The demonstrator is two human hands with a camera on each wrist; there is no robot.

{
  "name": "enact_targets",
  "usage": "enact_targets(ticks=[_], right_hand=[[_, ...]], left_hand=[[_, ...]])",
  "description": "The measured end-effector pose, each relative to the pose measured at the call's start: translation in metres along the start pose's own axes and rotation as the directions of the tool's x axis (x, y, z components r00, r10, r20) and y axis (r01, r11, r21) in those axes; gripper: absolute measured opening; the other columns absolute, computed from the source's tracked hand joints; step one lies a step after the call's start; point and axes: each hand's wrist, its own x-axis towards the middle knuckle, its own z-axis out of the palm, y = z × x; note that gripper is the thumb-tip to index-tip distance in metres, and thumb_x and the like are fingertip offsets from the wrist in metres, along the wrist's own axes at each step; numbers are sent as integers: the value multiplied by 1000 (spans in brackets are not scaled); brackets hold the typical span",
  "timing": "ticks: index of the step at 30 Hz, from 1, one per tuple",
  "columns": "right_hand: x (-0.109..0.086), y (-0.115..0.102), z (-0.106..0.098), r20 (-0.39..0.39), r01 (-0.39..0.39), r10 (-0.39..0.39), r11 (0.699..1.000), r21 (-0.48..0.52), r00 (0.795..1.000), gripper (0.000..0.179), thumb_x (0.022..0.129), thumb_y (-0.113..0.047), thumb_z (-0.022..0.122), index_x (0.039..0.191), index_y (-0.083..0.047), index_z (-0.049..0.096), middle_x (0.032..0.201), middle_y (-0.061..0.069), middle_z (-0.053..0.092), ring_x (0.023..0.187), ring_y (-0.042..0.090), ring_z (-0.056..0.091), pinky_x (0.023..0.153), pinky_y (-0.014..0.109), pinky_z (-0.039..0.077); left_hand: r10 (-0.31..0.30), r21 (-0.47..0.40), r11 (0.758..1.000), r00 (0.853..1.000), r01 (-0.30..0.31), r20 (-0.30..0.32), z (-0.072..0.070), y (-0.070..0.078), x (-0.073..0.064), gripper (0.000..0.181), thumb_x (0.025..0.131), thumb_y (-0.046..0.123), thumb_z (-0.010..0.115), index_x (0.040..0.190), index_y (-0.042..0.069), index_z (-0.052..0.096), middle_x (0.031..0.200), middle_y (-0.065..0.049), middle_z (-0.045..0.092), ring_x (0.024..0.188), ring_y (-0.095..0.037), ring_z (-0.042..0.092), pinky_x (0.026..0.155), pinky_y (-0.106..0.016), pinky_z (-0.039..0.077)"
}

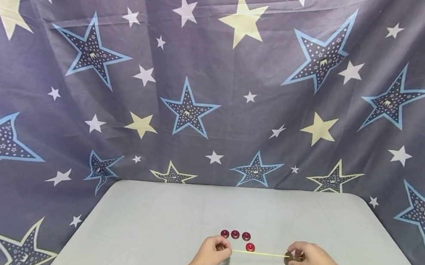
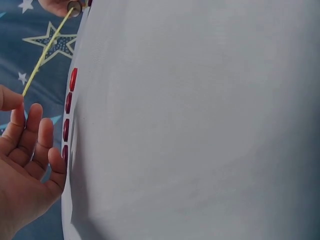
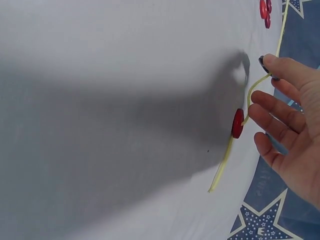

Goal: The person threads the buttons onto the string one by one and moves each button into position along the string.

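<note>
A yellow string (image 1: 258,253) runs straight and taut between both hands above the table. My left hand (image 1: 212,253) pinches one end between thumb and forefinger, with the other fingers loosely bent in the left wrist view. At the other side my right hand (image 1: 313,260) pinches a dark brown round button (image 1: 288,257) that sits on the string. Beyond that hand, in the right wrist view, the string droops through a red button (image 3: 238,123), and its tail lies on the table. The head view does not show this red button; the right hand covers that spot.
Three dark red buttons (image 1: 234,234) lie in a row on the pale table (image 1: 148,221), just beyond the left hand. A brighter red button (image 1: 250,247) rests closer to the string. Behind the table's far edge hangs a star-patterned cloth (image 1: 212,63).
</note>
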Motion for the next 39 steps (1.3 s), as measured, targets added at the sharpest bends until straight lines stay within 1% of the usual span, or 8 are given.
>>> enact_targets(ticks=[5,10,15,19,23,26,31,39], right_hand=[[-2,4,-2,-4,-3,3,1000,11,1000,24,77,-21,73,96,-9,66,74,-11,55,63,-4,44,56,22,39],[-4,7,-3,10,-26,26,999,19,1000,24,77,-22,73,96,-9,66,75,-10,57,64,-4,45,56,22,40],[-6,9,-5,15,-33,33,999,29,999,25,77,-22,73,97,-8,65,75,-10,57,63,-4,45,55,22,40],[-7,10,-6,13,-42,42,999,28,999,25,77,-21,73,97,-8,65,75,-9,57,63,-3,45,55,21,39],[-8,10,-8,15,-65,65,998,26,998,25,77,-20,73,97,-8,66,77,-6,58,63,-3,45,55,22,39],[-9,11,-9,7,-74,74,997,17,997,25,77,-20,73,97,-8,66,78,-5,59,64,-2,45,55,22,39],[-10,13,-9,-23,-70,70,998,-8,997,23,76,-19,74,95,-9,66,79,-6,59,64,-3,45,56,21,38],[-11,18,-8,-34,-90,88,995,-47,996,22,75,-21,75,93,-11,67,80,-9,57,65,-2,45,57,22,40]], left_hand=[[-8,-5,1000,1000,8,-2,-1,0,1,5,73,5,61,77,4,64,63,7,52,52,0,46,49,-15,40],[-24,5,1000,1000,24,-1,-1,-2,1,4,74,6,60,76,6,64,62,8,52,51,-1,45,47,-15,39],[-27,-15,1000,1000,27,-7,-1,-2,1,5,74,5,61,78,4,64,63,7,51,52,-1,45,48,-15,39],[-27,-10,1000,1000,27,-9,-1,-2,2,4,73,6,61,76,4,63,62,8,51,52,-1,45,48,-15,39],[-28,-20,999,1000,28,-14,-2,-1,2,4,74,6,61,77,4,63,63,7,51,52,-1,44,48,-15,39],[-37,-28,999,999,36,-19,-2,-2,2,5,74,7,62,78,4,64,63,7,51,53,-1,44,49,-15,39],[-49,-30,998,998,48,-31,-1,-4,4,7,75,7,62,80,4,65,64,7,51,53,0,44,49,-14,38],[-59,1,998,997,59,-42,0,-7,5,7,75,6,61,80,3,65,64,7,51,53,0,44,49,-14,38]])
